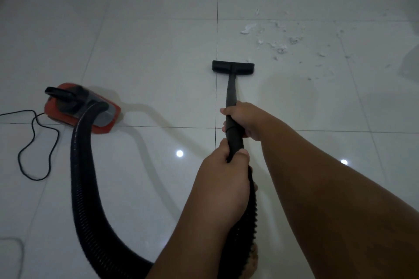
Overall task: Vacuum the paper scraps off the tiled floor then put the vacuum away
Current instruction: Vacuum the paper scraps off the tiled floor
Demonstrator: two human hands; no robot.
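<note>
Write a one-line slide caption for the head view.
Both hands, left hand and right hand, grip the vacuum wand, nozzle short of the paper scraps.

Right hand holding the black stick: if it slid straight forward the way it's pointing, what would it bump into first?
The right hand points along the wand, so it would first meet the black floor nozzle at its end. The paper scraps lie beyond, slightly right.

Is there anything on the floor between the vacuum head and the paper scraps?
Nothing visible. The vacuum head sits on bare tile, and the paper scraps lie just ahead and to its right with only floor between. The hose, the red vacuum body and the cord are all behind to the left.
</note>
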